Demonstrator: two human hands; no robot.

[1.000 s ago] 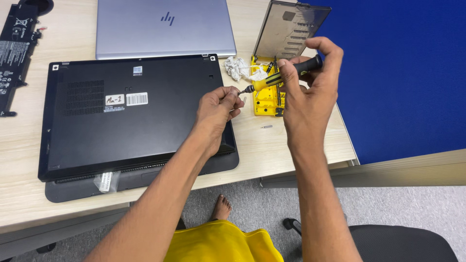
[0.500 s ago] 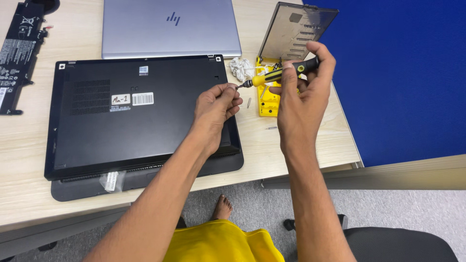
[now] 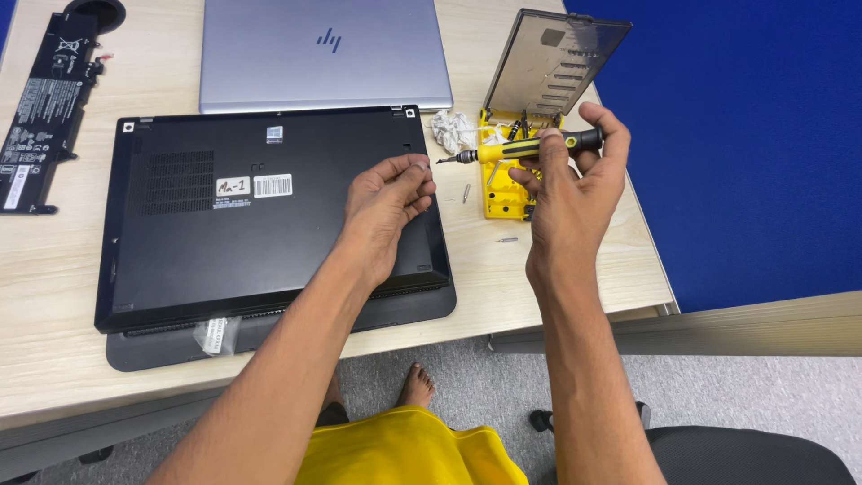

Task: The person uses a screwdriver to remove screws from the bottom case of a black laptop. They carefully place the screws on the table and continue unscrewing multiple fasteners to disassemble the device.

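Right hand: we see the right hand (image 3: 575, 193) raised above the desk edge, fingers clamped on a screwdriver (image 3: 525, 148) with a yellow and black handle.
Screwdriver: held level, tip pointing left toward the left hand, in front of the bit case.
Left hand: the left hand (image 3: 386, 202) hovers over the black laptop's right part, thumb and fingertips pinched together just left of the screwdriver tip; we cannot tell whether a small part sits between them.
Black laptop: the black laptop (image 3: 260, 216) lies base up on a dark pad (image 3: 269, 337), with white labels near its middle and a vent grille at left.
Silver laptop: a shut silver laptop (image 3: 323, 54) lies beyond the black one, touching or just beside its far edge.
Bit case: a yellow bit case (image 3: 503, 193) stands open right of the black laptop, its grey clear lid (image 3: 552, 63) upright.
Loose parts: one bit (image 3: 466, 192) lies between laptop and case; another small part (image 3: 507, 240) lies nearer the desk edge.
Tissue: a crumpled white wad (image 3: 452, 130) lies just left of the case.
Battery: a flat black battery (image 3: 45, 108) lies at the desk's far left, well apart from both hands.
Desk: a pale wood desk (image 3: 54, 269), with a blue partition (image 3: 754, 135) at right.
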